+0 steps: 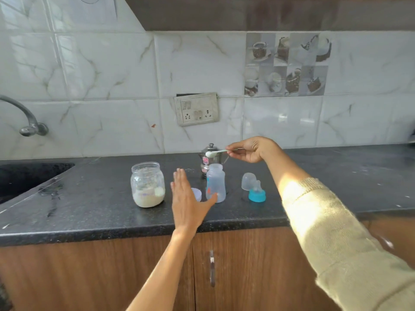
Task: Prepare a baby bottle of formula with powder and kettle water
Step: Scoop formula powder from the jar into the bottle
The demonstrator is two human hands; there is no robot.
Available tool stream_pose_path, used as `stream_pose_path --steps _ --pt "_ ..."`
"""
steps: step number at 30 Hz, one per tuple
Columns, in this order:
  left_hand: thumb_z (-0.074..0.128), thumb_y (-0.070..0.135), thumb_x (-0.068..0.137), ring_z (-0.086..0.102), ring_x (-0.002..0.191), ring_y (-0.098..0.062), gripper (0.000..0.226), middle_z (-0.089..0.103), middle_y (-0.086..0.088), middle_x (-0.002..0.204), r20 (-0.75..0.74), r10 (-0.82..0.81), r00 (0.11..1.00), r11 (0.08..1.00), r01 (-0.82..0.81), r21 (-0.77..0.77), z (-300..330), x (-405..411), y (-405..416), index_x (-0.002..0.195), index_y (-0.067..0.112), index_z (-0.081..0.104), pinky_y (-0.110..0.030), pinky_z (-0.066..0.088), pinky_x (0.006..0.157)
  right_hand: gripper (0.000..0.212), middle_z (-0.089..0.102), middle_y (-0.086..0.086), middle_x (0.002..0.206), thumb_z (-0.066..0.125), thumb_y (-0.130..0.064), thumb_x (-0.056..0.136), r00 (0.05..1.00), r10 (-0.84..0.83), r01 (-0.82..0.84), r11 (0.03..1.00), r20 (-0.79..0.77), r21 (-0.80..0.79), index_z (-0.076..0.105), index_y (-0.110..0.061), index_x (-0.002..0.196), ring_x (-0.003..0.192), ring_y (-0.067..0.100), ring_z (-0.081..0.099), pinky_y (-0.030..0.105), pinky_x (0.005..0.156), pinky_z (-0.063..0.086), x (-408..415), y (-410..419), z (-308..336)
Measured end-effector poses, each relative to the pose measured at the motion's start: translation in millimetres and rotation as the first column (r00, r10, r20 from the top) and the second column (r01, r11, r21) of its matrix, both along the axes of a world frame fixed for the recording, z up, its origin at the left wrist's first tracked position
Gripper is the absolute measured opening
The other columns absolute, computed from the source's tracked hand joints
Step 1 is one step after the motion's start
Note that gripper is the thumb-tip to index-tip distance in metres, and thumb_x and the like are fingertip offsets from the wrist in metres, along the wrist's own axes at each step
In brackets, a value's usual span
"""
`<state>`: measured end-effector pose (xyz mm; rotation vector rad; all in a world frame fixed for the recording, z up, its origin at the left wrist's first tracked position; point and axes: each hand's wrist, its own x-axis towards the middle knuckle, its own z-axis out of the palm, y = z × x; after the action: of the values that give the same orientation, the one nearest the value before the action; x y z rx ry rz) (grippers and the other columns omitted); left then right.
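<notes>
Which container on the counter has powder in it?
The glass jar, left of the left hand; its bottom holds pale powder. The baby bottle beside it looks empty.

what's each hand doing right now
Left hand: open, fingers straight, thumb beside the baby bottle.
Right hand: pinching a spoon of powder above the bottle.

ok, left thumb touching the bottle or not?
Cannot tell. In the head view the left hand is open beside the bottle; its thumb tip overlaps the bottle's lower edge, but that single view cannot separate contact from overlap.
</notes>
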<state>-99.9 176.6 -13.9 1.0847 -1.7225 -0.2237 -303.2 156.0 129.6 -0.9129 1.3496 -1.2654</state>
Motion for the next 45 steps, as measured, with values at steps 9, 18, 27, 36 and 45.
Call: stream_pose_path --steps 9,18,27,36,45 --pt "0.075 0.046 0.072 0.051 0.118 -0.025 0.08 0.055 -0.009 0.129 -0.115 -0.092 0.989 0.953 0.121 0.278 21.1 -54.1 -3.3 0.132 0.007 0.04 -0.028 0.041 0.088 0.022 0.069 0.01 0.057 0.064 0.004 0.084 0.997 -0.08 0.08 0.996 -0.007 0.031 0.069 0.003 0.062 0.048 0.015 0.068 0.02 0.055 0.058 -26.2 17.9 -16.4" --pt "0.07 0.042 0.077 0.059 0.092 -0.023 0.049 0.066 -0.002 0.099 -0.204 -0.092 0.975 0.958 0.143 0.25 6.8 -57.5 -14.5 0.111 0.011 0.055 -0.036 0.05 0.076 0.009 0.07 0.009 0.059 0.066 0.003 0.082 0.999 -0.043 0.045 0.998 -0.03 0.043 0.067 0.002 0.074 0.051 0.013 0.068 0.02 0.058 0.058 -22.6 13.2 -13.8" --pt "0.071 0.04 0.078 0.057 0.089 -0.019 0.048 0.066 -0.004 0.102 -0.209 -0.096 0.973 0.96 0.146 0.239 5.1 -56.1 -15.4 0.112 0.01 0.055 -0.028 0.044 0.072 0.01 0.071 0.008 0.063 0.064 0.011 0.08 0.997 -0.015 0.016 1.0 -0.074 0.006 0.065 0.001 0.08 0.079 0.018 0.064 0.021 0.06 0.059 -12.3 15.8 -10.0" --pt "0.07 0.041 0.078 0.057 0.089 -0.019 0.051 0.066 -0.005 0.105 -0.21 -0.087 0.974 0.962 0.137 0.237 6.7 -56.0 -15.9 0.116 0.01 0.054 -0.027 0.042 0.073 0.013 0.07 0.004 0.056 0.067 0.015 0.075 0.967 -0.004 0.001 1.0 -0.257 -0.014 0.067 0.002 0.078 0.08 0.02 0.064 0.024 0.066 0.058 -1.9 16.5 -5.2" --pt "0.072 0.038 0.077 0.059 0.098 -0.022 0.055 0.065 -0.005 0.111 -0.229 -0.096 0.969 0.961 0.151 0.233 3.6 -55.5 -15.3 0.12 0.009 0.053 -0.03 0.047 0.079 0.016 0.07 0.008 0.062 0.069 0.018 0.071 0.944 -0.037 0.02 0.998 -0.328 -0.055 0.07 0.004 0.079 0.075 0.02 0.067 0.026 0.074 0.058 1.9 18.7 -6.6"
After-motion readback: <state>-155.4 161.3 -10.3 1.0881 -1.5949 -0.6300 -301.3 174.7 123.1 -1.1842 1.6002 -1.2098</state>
